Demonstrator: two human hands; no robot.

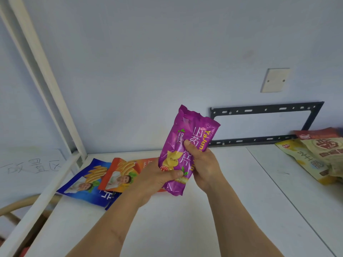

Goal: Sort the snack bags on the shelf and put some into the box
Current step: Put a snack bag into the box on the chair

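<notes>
Two snack bags lie on white shelf.

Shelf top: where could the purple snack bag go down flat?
Bare white shelf top lies between the blue bag and orange bag at left and the yellow and beige bags heaped at right. Both ends are crowded.

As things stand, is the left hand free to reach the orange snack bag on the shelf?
Probably not yet: the left hand and right hand both grip the purple foil snack bag, which is held right above the orange snack bag.
</notes>
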